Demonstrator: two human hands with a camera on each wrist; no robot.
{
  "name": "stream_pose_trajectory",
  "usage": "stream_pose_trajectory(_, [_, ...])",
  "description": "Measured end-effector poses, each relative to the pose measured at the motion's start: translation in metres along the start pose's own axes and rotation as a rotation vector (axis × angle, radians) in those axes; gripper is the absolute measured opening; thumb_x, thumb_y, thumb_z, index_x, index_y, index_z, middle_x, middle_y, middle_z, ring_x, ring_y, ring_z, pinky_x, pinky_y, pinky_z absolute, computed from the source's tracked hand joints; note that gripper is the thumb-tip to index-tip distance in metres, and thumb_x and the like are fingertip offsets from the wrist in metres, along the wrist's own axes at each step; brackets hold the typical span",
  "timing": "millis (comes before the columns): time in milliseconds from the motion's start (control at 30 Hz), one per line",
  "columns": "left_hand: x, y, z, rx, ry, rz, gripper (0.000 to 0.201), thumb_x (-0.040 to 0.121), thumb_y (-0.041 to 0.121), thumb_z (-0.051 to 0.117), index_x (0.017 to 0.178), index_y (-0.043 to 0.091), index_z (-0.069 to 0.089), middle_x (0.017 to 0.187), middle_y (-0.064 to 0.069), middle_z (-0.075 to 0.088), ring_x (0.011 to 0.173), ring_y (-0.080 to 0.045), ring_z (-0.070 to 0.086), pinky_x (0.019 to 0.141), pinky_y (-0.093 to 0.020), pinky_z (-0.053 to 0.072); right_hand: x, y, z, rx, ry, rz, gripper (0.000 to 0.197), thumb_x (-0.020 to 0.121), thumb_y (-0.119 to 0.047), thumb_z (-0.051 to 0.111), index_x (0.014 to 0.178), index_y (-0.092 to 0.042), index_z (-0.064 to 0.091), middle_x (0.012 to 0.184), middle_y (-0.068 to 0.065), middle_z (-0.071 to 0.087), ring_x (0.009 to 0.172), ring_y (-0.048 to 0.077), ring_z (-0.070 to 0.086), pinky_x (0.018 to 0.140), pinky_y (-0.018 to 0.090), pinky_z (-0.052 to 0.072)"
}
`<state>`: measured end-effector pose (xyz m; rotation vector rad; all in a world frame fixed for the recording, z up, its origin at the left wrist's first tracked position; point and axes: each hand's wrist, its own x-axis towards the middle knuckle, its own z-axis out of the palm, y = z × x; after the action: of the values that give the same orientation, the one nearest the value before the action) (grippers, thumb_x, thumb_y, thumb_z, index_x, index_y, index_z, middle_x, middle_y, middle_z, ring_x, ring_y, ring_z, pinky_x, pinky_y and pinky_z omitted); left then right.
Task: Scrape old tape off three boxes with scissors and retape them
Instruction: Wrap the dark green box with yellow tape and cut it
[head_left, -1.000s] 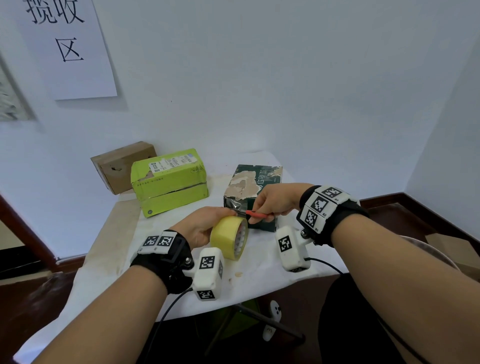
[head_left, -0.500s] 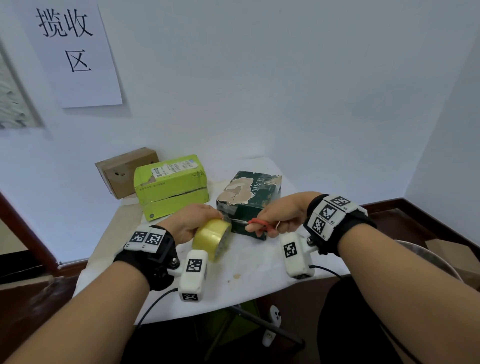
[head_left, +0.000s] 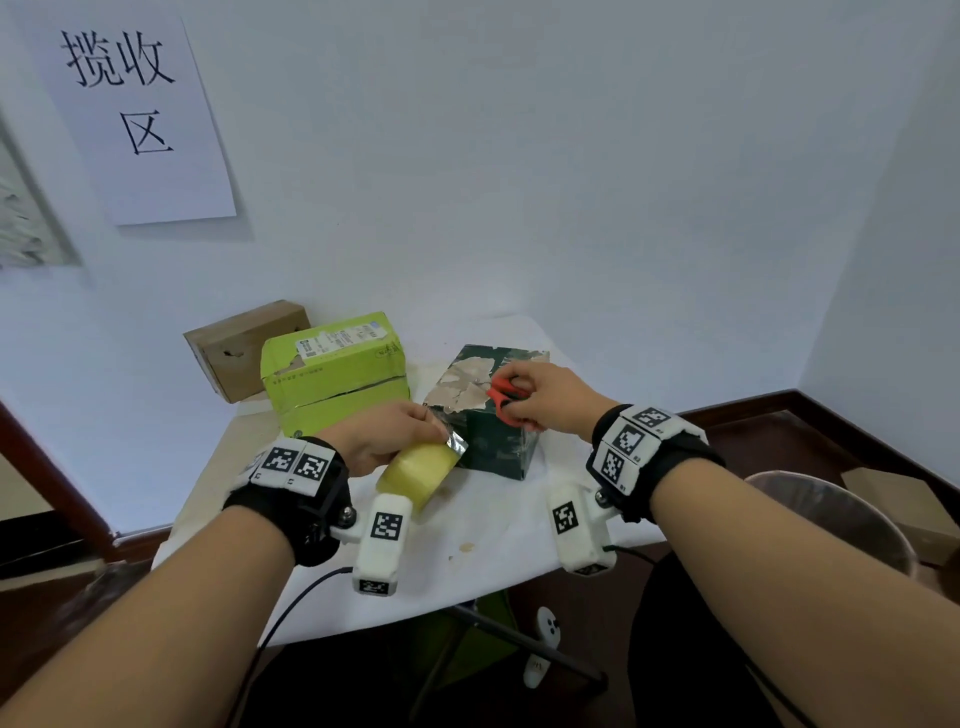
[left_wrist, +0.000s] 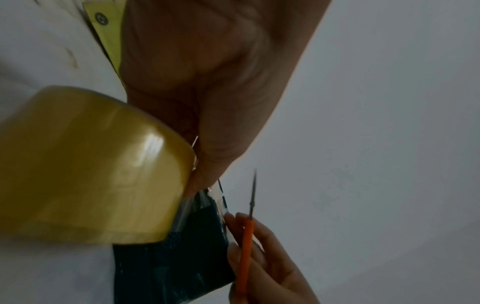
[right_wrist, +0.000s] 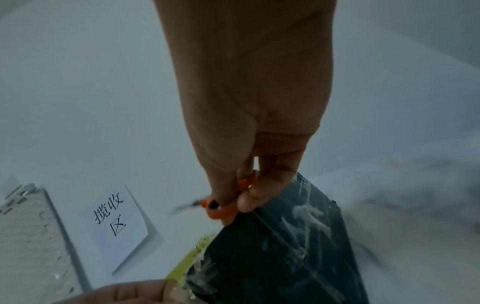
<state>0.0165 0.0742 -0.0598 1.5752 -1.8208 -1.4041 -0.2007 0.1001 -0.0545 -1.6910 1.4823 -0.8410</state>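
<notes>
A person works at a white-covered surface (head_left: 483, 551) in a room corner. The left hand (head_left: 384, 441) grips a yellowish roll of tape (head_left: 418, 470), its thumb pinning the loose tape end against the near left corner of a dark green box (head_left: 493, 441). The right hand (head_left: 545, 397) curls around red-handled scissors (head_left: 501, 397) above that box's scraped, torn top. A lime green box (head_left: 332, 374) and a brown cardboard box (head_left: 239, 345) wait at far left. Retaping of the dark box seems barely started; whether the other two are finished is unclear.
</notes>
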Motion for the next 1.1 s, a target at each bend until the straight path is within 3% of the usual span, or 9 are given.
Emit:
stream_pose_trajectory(100, [-0.002,-0.002,-0.008,0.003,-0.008,-0.016,0.008,0.088,0.008,0.065,0.081,0.011,0.065,0.079,-0.005,0.064,0.069,-0.015,0.057,0.064,-0.023,0.045,0.005,0.002,0.003,-0.006,0.03,-0.007,0.03,0.085,-0.003,0.064,0.11,-0.019,0.059,0.096,0.005,0.063,0.045,0.005,0.057,0.049,0.016,0.05])
stream_pose_trajectory(233, [-0.004,-0.005,-0.024,0.096,0.024,-0.041,0.008,0.086,0.007,0.067,0.079,0.009,0.067,0.077,-0.006,0.064,0.068,-0.015,0.057,0.063,-0.022,0.046,0.009,0.002,0.003,-0.007,0.073,-0.01,0.03,0.087,-0.004,0.063,0.114,-0.016,0.058,0.091,0.001,0.062,0.051,0.009,0.058,0.055,0.017,0.054])
stream_pose_trajectory(467, [0.006,-0.009,-0.047,0.837,0.387,0.099,0.015,0.088,0.004,0.05,0.081,0.008,0.062,0.093,-0.01,0.067,0.089,-0.025,0.06,0.066,-0.029,0.042,0.016,0.003,0.011,0.072,0.155,-0.032,0.031,0.087,0.0,0.06,0.115,-0.013,0.058,0.1,0.004,0.061,0.046,0.009,0.059,0.053,0.019,0.055])
stream_pose_trajectory(600, [0.017,-0.02,-0.04,0.821,0.37,0.128,0.015,0.088,0.008,0.055,0.086,0.005,0.07,0.093,-0.008,0.068,0.089,-0.025,0.062,0.071,-0.032,0.047,0.016,0.02,-0.002,0.168,0.543,0.076,0.023,0.084,-0.002,0.062,0.105,-0.01,0.057,0.091,0.004,0.063,0.061,0.018,0.066,0.07,0.038,0.059])
stream_pose_trajectory(667, [0.022,-0.024,-0.034,0.805,0.373,0.147,0.016,0.088,0.009,0.056,0.086,0.005,0.071,0.092,-0.009,0.07,0.087,-0.026,0.063,0.071,-0.032,0.048,0.019,0.033,-0.013,0.121,0.613,0.243,0.027,0.081,-0.006,0.065,0.106,-0.004,0.054,0.099,0.013,0.063,0.076,0.029,0.069,0.076,0.043,0.058])
stream_pose_trajectory(800, [0.029,-0.029,-0.026,0.808,0.361,0.155,0.015,0.09,0.012,0.057,0.088,0.008,0.071,0.093,-0.008,0.07,0.083,-0.022,0.06,0.069,-0.03,0.047,0.011,0.04,-0.022,-0.146,0.233,0.522,0.02,0.088,-0.01,0.062,0.077,-0.005,0.048,0.075,0.006,0.056,0.075,0.023,0.06,0.064,0.027,0.052])
stream_pose_trajectory(900, [0.029,-0.029,-0.026,0.817,0.336,0.175,0.014,0.091,0.009,0.054,0.088,0.006,0.067,0.095,-0.01,0.068,0.081,-0.021,0.054,0.067,-0.028,0.04,0.0,0.037,-0.013,-0.596,-0.066,0.578,0.036,0.096,-0.021,0.052,0.065,-0.01,0.038,0.088,0.011,0.054,0.081,0.025,0.051,0.069,0.031,0.042])
stream_pose_trajectory(1000, [0.028,-0.028,-0.028,0.818,0.333,0.184,0.013,0.092,0.005,0.048,0.086,0.005,0.06,0.096,-0.014,0.065,0.082,-0.025,0.053,0.066,-0.03,0.037,0.002,0.035,-0.009,-0.792,-0.144,0.586,0.023,0.092,-0.028,0.057,0.093,-0.005,0.06,0.116,0.01,0.062,0.1,0.026,0.059,0.081,0.029,0.047])
stream_pose_trajectory(1100, [0.026,-0.025,-0.032,0.784,0.359,0.214,0.012,0.093,0.006,0.048,0.084,0.006,0.057,0.091,-0.012,0.062,0.08,-0.024,0.051,0.063,-0.029,0.036,0.01,0.041,-0.005,-0.896,-0.17,0.55,0.039,0.081,-0.041,0.069,0.109,-0.015,0.061,0.113,-0.001,0.061,0.106,0.023,0.06,0.089,0.03,0.049])
